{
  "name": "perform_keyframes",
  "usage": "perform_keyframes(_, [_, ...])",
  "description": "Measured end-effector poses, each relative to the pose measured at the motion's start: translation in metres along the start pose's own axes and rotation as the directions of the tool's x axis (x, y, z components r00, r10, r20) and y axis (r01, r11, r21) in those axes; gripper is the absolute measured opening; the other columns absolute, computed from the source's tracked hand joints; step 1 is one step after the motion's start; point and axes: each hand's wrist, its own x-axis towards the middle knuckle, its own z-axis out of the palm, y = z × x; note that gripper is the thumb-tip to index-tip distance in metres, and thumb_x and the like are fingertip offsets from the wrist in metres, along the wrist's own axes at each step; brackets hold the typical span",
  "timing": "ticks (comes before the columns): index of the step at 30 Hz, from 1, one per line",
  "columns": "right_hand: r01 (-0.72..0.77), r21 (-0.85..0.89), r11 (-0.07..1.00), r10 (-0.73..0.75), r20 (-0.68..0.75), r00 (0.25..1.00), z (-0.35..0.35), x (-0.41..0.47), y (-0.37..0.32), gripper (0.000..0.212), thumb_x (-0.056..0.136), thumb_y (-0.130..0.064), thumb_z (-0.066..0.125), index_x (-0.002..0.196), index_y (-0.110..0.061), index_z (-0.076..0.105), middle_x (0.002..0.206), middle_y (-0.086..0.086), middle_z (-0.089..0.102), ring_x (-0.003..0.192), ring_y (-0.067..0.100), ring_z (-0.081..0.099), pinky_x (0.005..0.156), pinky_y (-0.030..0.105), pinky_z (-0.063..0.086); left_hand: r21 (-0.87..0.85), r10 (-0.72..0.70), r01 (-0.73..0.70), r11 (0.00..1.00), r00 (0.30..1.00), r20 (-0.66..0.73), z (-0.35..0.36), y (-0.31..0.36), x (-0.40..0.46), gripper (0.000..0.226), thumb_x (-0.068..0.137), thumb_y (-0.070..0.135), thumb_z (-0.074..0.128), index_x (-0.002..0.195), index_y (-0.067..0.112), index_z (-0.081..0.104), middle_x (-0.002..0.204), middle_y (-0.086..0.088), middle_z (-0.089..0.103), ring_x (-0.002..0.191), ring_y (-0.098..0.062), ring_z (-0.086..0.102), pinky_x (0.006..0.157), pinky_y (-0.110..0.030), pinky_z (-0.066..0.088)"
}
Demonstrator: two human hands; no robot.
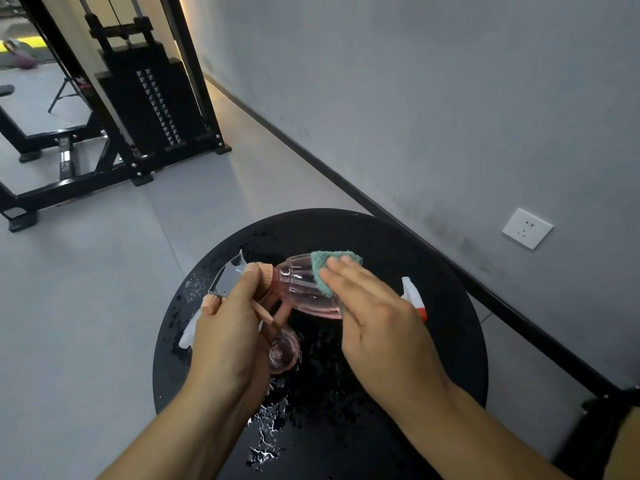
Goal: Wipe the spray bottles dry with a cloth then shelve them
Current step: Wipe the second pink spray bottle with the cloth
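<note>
Pink spray bottle (pixel 304 289) lies tilted, teal cloth (pixel 329 271) pressed against it.

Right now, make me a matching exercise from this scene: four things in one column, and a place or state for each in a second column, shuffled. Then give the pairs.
Things
1. pink spray bottle
2. teal cloth
3. round black table
4. wall socket

Places or states
A. wet, dotted with water drops
B. held on its side by the spray head in the left hand
C. set in the grey wall to the right
D. pressed on the bottle under the flat fingers of the right hand

Pairs: 1-B, 2-D, 3-A, 4-C
</note>
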Motion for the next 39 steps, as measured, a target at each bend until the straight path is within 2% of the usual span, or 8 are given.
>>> perform_keyframes(8, [-0.057, 0.001, 0.998, 0.057, -0.061, 0.996, -0.007, 0.005, -0.004, 0.047, 0.089, 0.006, 0.066, 0.131, -0.015, 0.066, 0.136, -0.002, 0.062, 0.131, 0.003, 0.048, 0.096, -0.011, -0.001, -0.030, -0.007, 0.007, 1.000, 1.000, -0.001, -0.005, 0.003, 0.008, 0.026, 0.106, 0.028, 0.063, 0.087, 0.018, 0.077, 0.098, -0.001, 0.080, 0.110, -0.019, 0.076, 0.094, -0.041, 0.059])
perform_keyframes(16, [-0.036, 0.007, 0.999, 0.036, -0.044, 0.998, -0.009, 0.006, 0.002, 0.047, 0.093, 0.001, 0.062, 0.135, -0.019, 0.063, 0.140, -0.006, 0.059, 0.134, -0.001, 0.046, 0.104, -0.006, 0.017, -0.022, -0.007, 0.007, 1.000, 1.000, 0.008, -0.007, 0.006, 0.011, 0.026, 0.107, 0.032, 0.061, 0.090, 0.017, 0.074, 0.102, -0.004, 0.080, 0.110, -0.019, 0.077, 0.092, -0.039, 0.060])
perform_keyframes(19, [-0.020, -0.057, 0.998, 0.017, -0.046, 0.999, -0.005, 0.004, -0.005, 0.047, 0.088, 0.004, 0.068, 0.131, -0.015, 0.066, 0.136, -0.002, 0.063, 0.131, 0.007, 0.051, 0.102, -0.008, 0.005, -0.008, -0.023, 0.023, 1.000, 1.000, 0.003, -0.005, 0.005, 0.006, 0.024, 0.106, 0.031, 0.062, 0.090, 0.018, 0.074, 0.096, 0.000, 0.080, 0.107, -0.016, 0.077, 0.089, -0.037, 0.059])
perform_keyframes(22, [0.006, -0.065, 0.998, -0.005, 0.012, 1.000, -0.004, 0.003, -0.007, 0.050, 0.086, 0.004, 0.070, 0.132, -0.015, 0.065, 0.137, -0.003, 0.062, 0.132, 0.008, 0.052, 0.109, 0.001, 0.022, -0.008, -0.031, 0.031, 0.999, 1.000, -0.002, -0.002, 0.003, 0.002, 0.020, 0.105, 0.029, 0.064, 0.091, 0.017, 0.073, 0.091, 0.003, 0.080, 0.102, -0.014, 0.078, 0.090, -0.038, 0.060])
perform_keyframes(25, [-0.016, -0.104, 0.994, 0.012, -0.031, 0.999, -0.007, 0.004, -0.005, 0.051, 0.079, 0.004, 0.077, 0.126, -0.014, 0.069, 0.130, -0.001, 0.067, 0.125, 0.010, 0.058, 0.099, -0.009, -0.005, -0.002, -0.014, 0.014, 1.000, 1.000, 0.009, -0.002, 0.005, 0.002, 0.018, 0.104, 0.030, 0.065, 0.097, 0.016, 0.073, 0.096, 0.002, 0.081, 0.103, -0.015, 0.078, 0.086, -0.036, 0.063])
perform_keyframes(27, [0.004, -0.083, 0.997, -0.004, -0.002, 1.000, -0.003, 0.002, -0.006, 0.051, 0.083, 0.004, 0.073, 0.131, -0.014, 0.066, 0.134, 0.000, 0.064, 0.129, 0.011, 0.055, 0.107, -0.003, 0.013, 0.008, -0.010, 0.010, 1.000, 1.000, 0.014, 0.000, 0.003, -0.001, 0.017, 0.103, 0.029, 0.065, 0.097, 0.015, 0.071, 0.096, 0.001, 0.081, 0.100, -0.013, 0.078, 0.090, -0.038, 0.061])
perform_keyframes(29, [0.051, -0.056, 0.997, -0.049, 0.045, 0.998, 0.004, -0.001, -0.007, 0.050, 0.090, 0.001, 0.062, 0.138, -0.015, 0.060, 0.142, -0.001, 0.058, 0.137, 0.010, 0.047, 0.112, 0.024, 0.040, 0.023, -0.031, 0.030, 0.999, 0.999, 0.039, 0.003, -0.002, -0.007, 0.019, 0.103, 0.027, 0.066, 0.094, 0.011, 0.072, 0.096, -0.004, 0.081, 0.097, -0.014, 0.080, 0.094, -0.040, 0.057])
perform_keyframes(39, [0.049, -0.077, 0.996, -0.042, 0.097, 0.994, 0.004, 0.000, -0.006, 0.053, 0.092, -0.006, 0.057, 0.143, -0.018, 0.053, 0.146, -0.002, 0.054, 0.141, 0.009, 0.041, 0.115, 0.029, 0.037, 0.018, -0.068, 0.067, 0.998, 0.997, 0.048, 0.002, -0.008, -0.005, 0.022, 0.102, 0.026, 0.067, 0.099, 0.007, 0.076, 0.106, -0.012, 0.082, 0.104, -0.019, 0.079, 0.104, -0.045, 0.057])
